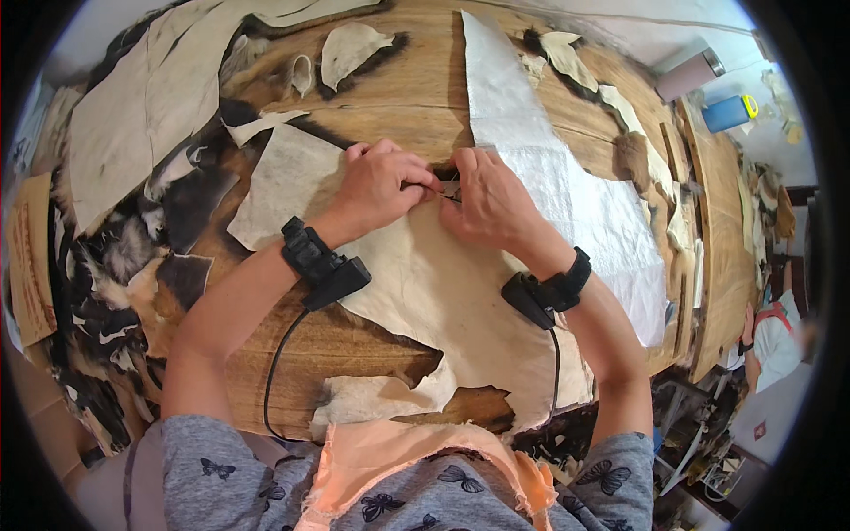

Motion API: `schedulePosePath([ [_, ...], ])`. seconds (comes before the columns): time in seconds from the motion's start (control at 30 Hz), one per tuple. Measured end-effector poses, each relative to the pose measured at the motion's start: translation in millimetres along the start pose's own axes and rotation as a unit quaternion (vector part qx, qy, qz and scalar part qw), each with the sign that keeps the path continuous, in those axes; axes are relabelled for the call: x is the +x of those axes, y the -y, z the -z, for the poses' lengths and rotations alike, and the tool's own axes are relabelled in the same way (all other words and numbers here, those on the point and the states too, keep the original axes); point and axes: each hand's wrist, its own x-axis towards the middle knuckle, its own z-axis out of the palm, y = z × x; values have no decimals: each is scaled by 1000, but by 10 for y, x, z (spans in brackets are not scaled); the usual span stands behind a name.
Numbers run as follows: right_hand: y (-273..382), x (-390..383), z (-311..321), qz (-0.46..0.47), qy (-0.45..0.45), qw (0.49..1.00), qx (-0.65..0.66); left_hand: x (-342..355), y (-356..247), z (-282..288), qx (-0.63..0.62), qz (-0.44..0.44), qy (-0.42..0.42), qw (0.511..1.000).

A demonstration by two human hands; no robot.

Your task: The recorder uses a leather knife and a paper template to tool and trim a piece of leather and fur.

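A large cream fur hide (434,283), skin side up, spreads over the wooden table below my hands. At its far edge my left hand (382,184) is closed, thumb and fingers pinching the hide's edge. My right hand (489,202) sits just beside it, its fingers curled shut around something small. Between the fingertips shows a small greyish thin piece (450,189), too small and covered to name. A silvery sheet (567,177), cut in a broad shape, lies just right of my right hand.
Large pale hides (142,115) and dark fur scraps (97,274) cover the table's left side. More scraps (567,60) lie at the far right. A pinkish cylinder (689,78) and a blue container (730,113) stand beyond the table (381,124). Another person (777,345) is at the right.
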Motion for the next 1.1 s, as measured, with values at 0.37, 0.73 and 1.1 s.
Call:
schedulePosePath([
  [0.37,113,49,16,79,46,996,18,18,42,-25,30,6,-11,999],
  [0.73,119,-20,140,214,47,966,-134,12,95,-54,23,1,-22,999],
  [1.1,226,62,148,198,-39,979,-30,54,33,-27,21,23,-7,999],
])
